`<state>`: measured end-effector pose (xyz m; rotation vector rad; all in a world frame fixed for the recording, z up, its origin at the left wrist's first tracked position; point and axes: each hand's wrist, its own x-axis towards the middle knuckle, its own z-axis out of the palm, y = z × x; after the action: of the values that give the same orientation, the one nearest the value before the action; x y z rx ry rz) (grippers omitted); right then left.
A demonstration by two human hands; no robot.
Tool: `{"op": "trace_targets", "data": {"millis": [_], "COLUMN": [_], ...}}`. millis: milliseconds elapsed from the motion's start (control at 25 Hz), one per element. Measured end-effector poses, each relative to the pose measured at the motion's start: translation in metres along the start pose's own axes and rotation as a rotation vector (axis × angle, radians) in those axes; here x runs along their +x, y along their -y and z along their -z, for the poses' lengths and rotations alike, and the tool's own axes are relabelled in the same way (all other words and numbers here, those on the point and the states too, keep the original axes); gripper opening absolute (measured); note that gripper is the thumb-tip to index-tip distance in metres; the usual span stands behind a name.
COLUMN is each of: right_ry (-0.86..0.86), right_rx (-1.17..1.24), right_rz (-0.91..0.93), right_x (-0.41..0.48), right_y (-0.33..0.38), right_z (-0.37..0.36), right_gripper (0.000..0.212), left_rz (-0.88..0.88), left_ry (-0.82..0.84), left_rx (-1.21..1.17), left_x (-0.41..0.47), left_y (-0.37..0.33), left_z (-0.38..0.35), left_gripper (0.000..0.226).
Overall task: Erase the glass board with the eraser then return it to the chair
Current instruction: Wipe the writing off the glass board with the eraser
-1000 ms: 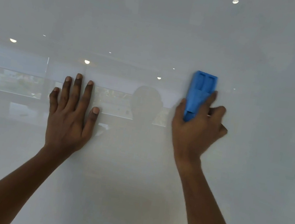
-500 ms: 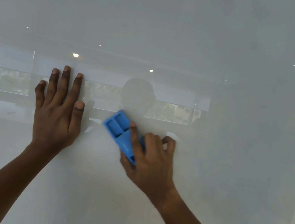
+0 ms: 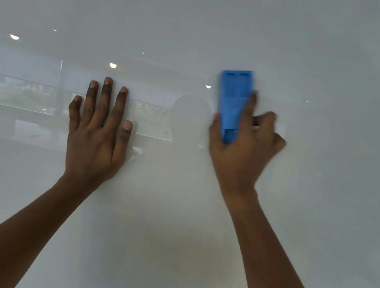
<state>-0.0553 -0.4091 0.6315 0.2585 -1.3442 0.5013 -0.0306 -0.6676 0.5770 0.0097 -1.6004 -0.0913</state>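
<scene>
The pale glass board fills the whole view and shows no writing. My right hand grips the lower half of a blue plastic eraser and presses it upright against the glass, right of centre; hand and eraser are a little blurred. My left hand lies flat on the board to the left, fingers spread and pointing up, holding nothing. The chair is out of view.
The glass mirrors the room behind me: ceiling lights, a strip of windows and the dim outline of a person between my hands.
My right hand swept the eraser down and left to beside my left hand, then back up and right, and the eraser is upright again. My left hand has stayed flat on the glass.
</scene>
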Motion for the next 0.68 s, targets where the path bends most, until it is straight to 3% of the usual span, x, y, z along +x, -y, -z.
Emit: {"op": "trace_targets", "data": {"millis": [160, 440, 560, 680], "right_ry": [0.250, 0.445, 0.460, 0.412], "right_rx": [0.064, 0.041, 0.034, 0.026], "right_rz": [0.527, 0.944, 1.011, 0.931], "right_x": [-0.057, -0.141, -0.154, -0.152], "right_y": [0.030, -0.009, -0.032, -0.058], "right_z": [0.004, 0.034, 0.046, 0.058], "right_gripper": [0.069, 0.069, 0.069, 0.068], "left_rz": [0.005, -0.001, -0.002, -0.008], "left_ry": [0.023, 0.033, 0.032, 0.015], "left_rx": [-0.026, -0.028, -0.041, -0.043], "left_x": [0.001, 0.001, 0.000, -0.001], "left_y": [0.002, 0.003, 0.002, 0.000], "left_z": [0.002, 0.004, 0.004, 0.004], "left_gripper": [0.061, 0.062, 0.063, 0.063]}}
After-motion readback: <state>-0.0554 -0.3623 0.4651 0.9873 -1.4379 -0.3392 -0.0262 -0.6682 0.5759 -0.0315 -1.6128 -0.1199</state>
